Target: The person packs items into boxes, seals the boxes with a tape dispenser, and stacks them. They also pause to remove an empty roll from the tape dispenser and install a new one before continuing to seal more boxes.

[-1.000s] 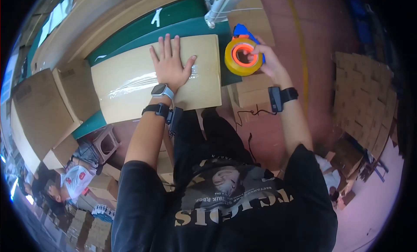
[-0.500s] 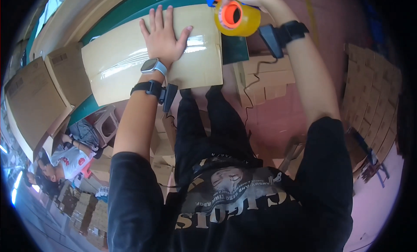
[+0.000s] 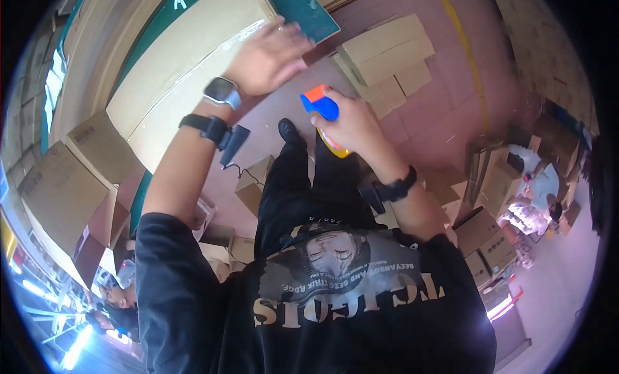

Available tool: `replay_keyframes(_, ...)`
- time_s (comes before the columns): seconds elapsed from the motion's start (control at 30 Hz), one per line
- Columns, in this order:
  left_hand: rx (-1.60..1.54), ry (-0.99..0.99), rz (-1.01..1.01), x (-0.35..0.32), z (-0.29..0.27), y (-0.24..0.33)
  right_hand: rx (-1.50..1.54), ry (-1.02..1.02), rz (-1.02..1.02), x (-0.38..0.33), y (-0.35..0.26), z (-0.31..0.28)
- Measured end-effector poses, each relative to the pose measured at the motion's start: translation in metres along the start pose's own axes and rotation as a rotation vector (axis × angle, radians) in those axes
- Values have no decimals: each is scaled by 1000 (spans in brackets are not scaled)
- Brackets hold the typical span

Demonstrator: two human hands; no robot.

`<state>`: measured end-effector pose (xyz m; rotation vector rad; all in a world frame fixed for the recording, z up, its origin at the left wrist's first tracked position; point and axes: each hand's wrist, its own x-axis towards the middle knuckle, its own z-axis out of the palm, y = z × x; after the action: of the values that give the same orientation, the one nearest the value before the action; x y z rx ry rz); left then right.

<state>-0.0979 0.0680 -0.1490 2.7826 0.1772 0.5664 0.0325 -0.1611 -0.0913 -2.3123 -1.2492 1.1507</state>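
My left hand (image 3: 269, 57) is at the near right edge of a large cardboard box (image 3: 174, 84). Its fingers are stretched out and somewhat smeared by motion; whether the palm presses on the cardboard I cannot tell. Glossy clear tape runs along the top of the box. In my right hand (image 3: 356, 126) is a tape dispenser (image 3: 324, 108) with a blue and orange front, held in front of my legs. Part of its yellow roll shows below my fingers, the rest is covered by the hand.
The box lies on a green table (image 3: 300, 16). Open cartons (image 3: 61, 190) stand to the left. More cardboard boxes (image 3: 387, 48) lie on the floor beyond my right hand. People (image 3: 535, 193) are at the far right and lower left, among further boxes.
My right hand has brought the tape dispenser down from the box's far right end toward my body. My left hand has shifted from the box's top to its right edge. The view has turned.
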Motion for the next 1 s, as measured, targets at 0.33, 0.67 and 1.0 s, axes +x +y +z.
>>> replay_keyframes(0.33,350,-131,-307,23,36,49,-280,-167,110,-2,41,82)
replay_keyframes(0.67,-254,130,-595,-71,37,123,1223,-379,-304,126,31,-89)
replay_keyframes(1.0,-769,1274,-2005,-159,-53,73,1116,-414,-517,266,-84,-36)
